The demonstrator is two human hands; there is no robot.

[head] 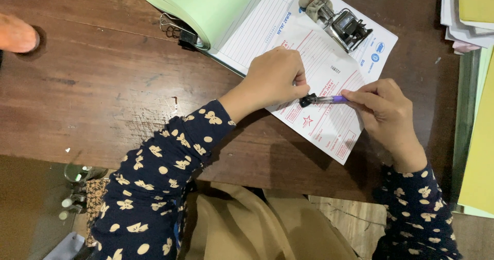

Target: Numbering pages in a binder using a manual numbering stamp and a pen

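While both hands grip the slim purple-barrelled pen (329,99), left hand (275,77) pinching its black cap end and right hand (383,111) closed on the barrel, over the white printed form (329,69), a sudden slip could smear ink. Beyond, the metal stamp (342,26) could be knocked.

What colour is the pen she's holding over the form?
The pen has a clear barrel with a purple grip and a black cap end, seen in the head view.

Navy sleeves (164,177) are showing cream floral dots; the pen (329,99) is showing clear and purple with a black cap; the white form (329,85) is carrying red lines; the book's page (216,3) is looking pale green.
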